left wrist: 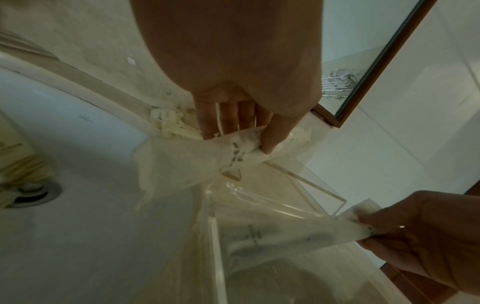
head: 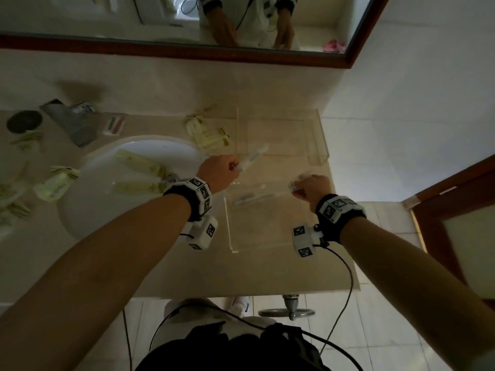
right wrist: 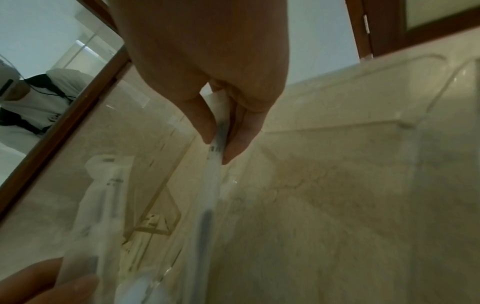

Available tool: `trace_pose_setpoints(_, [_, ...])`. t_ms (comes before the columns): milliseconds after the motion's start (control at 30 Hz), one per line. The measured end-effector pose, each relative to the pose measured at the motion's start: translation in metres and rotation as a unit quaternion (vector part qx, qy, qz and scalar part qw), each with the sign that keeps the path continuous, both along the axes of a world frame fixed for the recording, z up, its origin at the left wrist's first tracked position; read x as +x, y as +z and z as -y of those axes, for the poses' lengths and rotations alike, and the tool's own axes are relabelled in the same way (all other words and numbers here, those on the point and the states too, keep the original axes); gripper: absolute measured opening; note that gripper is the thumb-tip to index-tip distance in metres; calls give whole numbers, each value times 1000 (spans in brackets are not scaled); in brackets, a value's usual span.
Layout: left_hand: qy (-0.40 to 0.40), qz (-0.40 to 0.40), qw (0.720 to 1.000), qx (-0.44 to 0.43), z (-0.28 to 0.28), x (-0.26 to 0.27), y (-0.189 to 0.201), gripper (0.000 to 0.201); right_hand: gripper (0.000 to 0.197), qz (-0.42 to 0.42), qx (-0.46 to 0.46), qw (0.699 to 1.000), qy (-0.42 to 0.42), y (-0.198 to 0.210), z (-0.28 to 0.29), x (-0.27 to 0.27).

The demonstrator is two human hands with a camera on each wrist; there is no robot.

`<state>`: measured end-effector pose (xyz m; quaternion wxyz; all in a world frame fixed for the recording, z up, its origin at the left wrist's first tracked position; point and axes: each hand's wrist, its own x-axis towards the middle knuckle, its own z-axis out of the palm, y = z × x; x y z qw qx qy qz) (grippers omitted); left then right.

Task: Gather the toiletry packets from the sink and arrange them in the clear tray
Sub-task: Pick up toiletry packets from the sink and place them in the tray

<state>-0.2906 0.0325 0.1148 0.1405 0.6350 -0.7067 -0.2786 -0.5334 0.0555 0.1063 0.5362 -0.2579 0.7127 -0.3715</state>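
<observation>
My left hand pinches one end of a long white toiletry packet, which sticks up and right over the gap between two clear trays. In the left wrist view thumb and fingers of that left hand clamp the crumpled packet. My right hand pinches a second slim packet, which stretches left over the near clear tray. From the right wrist, the right hand holds this packet between thumb and finger. Two more packets lie in the white sink.
A second clear tray stands behind the near one, by the wall. A pile of yellowish packets lies left of it, and others are scattered left of the sink. The faucet and a mirror are at the back.
</observation>
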Motion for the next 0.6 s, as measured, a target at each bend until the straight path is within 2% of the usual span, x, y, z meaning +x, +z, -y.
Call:
trace_pose_setpoints(67, [3,6,1000,2,-1,-2,-4,23,38,-18,20,999,31,-6,-2,3])
trace_pose_setpoints(300, [-5,12,1000,12,-5,-3,-14,21,39,-42,35,998,40,-20,-2,10])
trace_pose_setpoints(367, [-7,10,1000,14,-5,-3,-13,21,33,-57,47,995,62,-20,-3,11])
trace_pose_setpoints(433, [-14,6,1000,13,-4,-4,-10,20,13,-81,68,991,80,-15,-5,13])
trace_pose_setpoints(467, [-20,4,1000,14,-4,-4,-9,21,12,-101,82,988,88,-12,-5,13])
trace_pose_setpoints(600, [-48,16,999,20,-4,-10,-4,24,41,-241,116,944,191,-4,-6,6])
